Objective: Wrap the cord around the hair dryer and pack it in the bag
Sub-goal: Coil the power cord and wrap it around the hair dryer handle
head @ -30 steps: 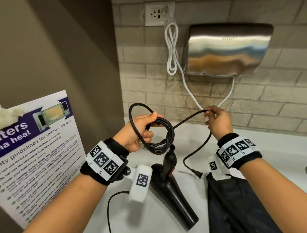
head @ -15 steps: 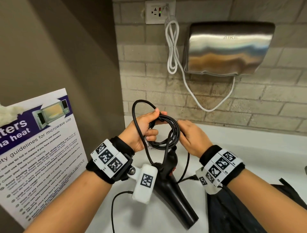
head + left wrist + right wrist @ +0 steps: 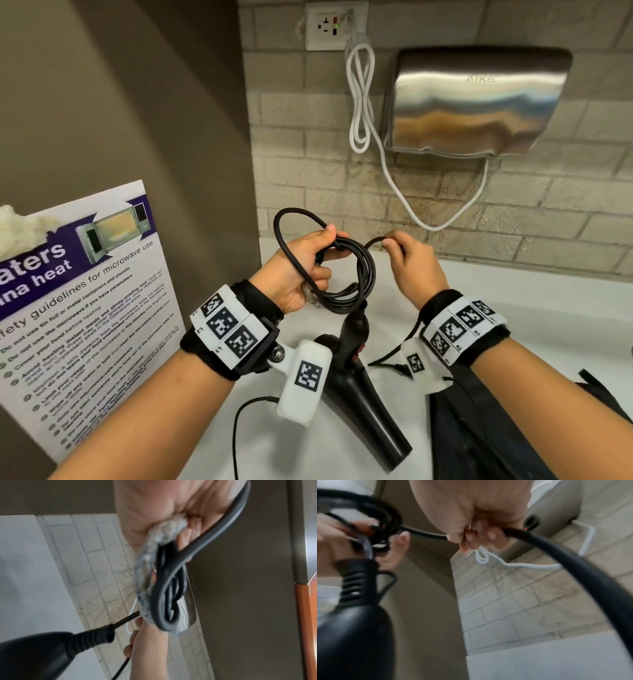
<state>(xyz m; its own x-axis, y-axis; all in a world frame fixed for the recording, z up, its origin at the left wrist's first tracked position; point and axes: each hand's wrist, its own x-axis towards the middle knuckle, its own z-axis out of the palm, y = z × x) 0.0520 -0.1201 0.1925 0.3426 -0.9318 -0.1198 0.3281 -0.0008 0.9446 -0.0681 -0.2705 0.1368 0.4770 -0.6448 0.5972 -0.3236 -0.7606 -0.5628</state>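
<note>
A black hair dryer (image 3: 363, 401) lies on the white counter (image 3: 534, 308), its handle (image 3: 354, 329) pointing up toward my hands. My left hand (image 3: 301, 270) grips a coil of its black cord (image 3: 356, 274) above the dryer, along with a bit of clear plastic (image 3: 154, 563). My right hand (image 3: 411, 263) pinches the free stretch of cord (image 3: 556, 555) just right of the coil. The plug end (image 3: 397, 368) trails down below my right wrist. A black bag (image 3: 479, 431) lies on the counter at the lower right.
A steel hand dryer (image 3: 476, 102) hangs on the brick wall, its white cable (image 3: 359, 102) running up to an outlet (image 3: 334, 25). A microwave-guidelines poster (image 3: 78, 308) leans at the left against a brown wall.
My right hand went in to the coil, laid a loop on it, then drew back right and up with the cord. The coil in my left hand has gained a loop.
</note>
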